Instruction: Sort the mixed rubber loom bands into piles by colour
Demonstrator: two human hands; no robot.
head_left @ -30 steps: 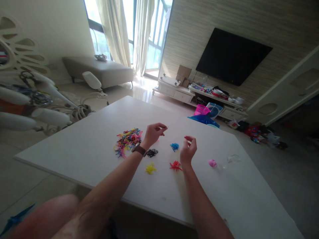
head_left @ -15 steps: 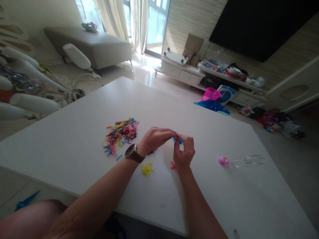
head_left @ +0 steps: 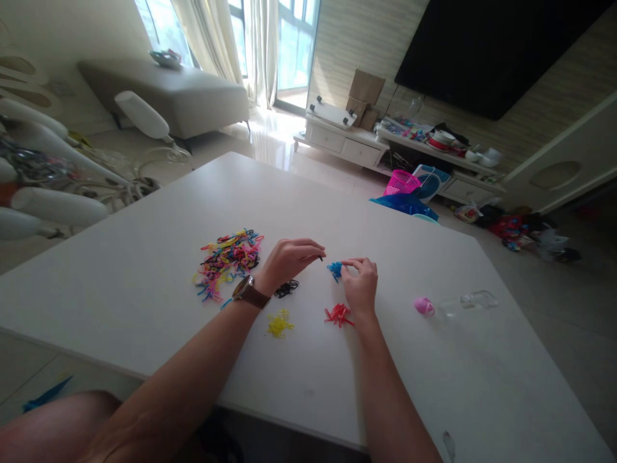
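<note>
My left hand (head_left: 292, 259), with a watch (head_left: 243, 288) on its wrist, is held over the table and pinches a small black rubber band between its fingertips. Beneath it lies a pile of black rubber bands (head_left: 288, 288), partly hidden by the hand. My right hand (head_left: 360, 283) has thumb and forefinger closed at the edge of a blue rubber band pile (head_left: 334, 271); what they hold, if anything, is too small to make out. Nearer me are a red pile (head_left: 339, 315) and a yellow pile (head_left: 279, 323). A large mixed-colour heap (head_left: 230, 260) lies to the left.
On the white table (head_left: 308, 206), a clear bottle-like object (head_left: 477, 300) with a pink piece (head_left: 424, 307) lies right of my hands. Beyond the table stand a pink basket (head_left: 402, 182), a TV cabinet (head_left: 344, 145) and a bench (head_left: 193, 96). A white lamp-like fixture (head_left: 60, 202) is at far left.
My hands, which met at the fingertips, have moved apart. The left went back leftward with a black rubber band; the right lowered to the blue pile. More of the red and black piles shows.
</note>
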